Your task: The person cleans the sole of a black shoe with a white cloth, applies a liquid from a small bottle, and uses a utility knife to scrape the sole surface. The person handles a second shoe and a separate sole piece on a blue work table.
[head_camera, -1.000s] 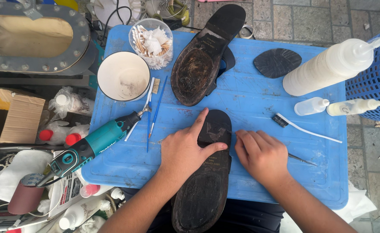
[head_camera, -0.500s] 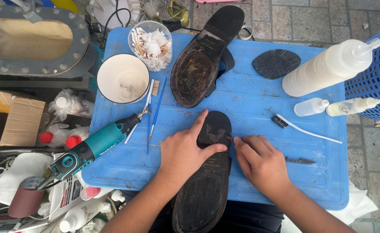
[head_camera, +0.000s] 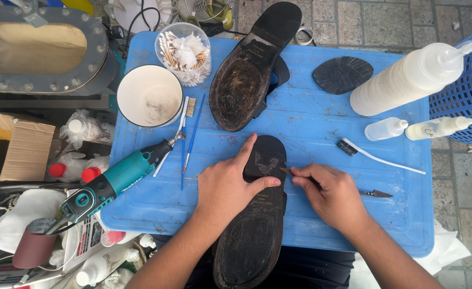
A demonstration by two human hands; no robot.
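Worn black leather shoe sole-up (head_camera: 254,225) lies on the blue plastic table (head_camera: 321,134) before me, my left hand (head_camera: 226,188) flat pinning its heel, right hand (head_camera: 332,194) fingers pinched on a thin metal awl (head_camera: 372,192); looks stiff, light, grippable mid-sole.

I have one view only, from the head camera, looking almost straight down from close above. My left hand (head_camera: 226,184) and right hand (head_camera: 333,194) sit low and central, both forearms entering from the bottom edge. The blue table (head_camera: 321,128) stretches away ahead of the hands and fills most of the frame; floor clutter shows left of them, paving right.
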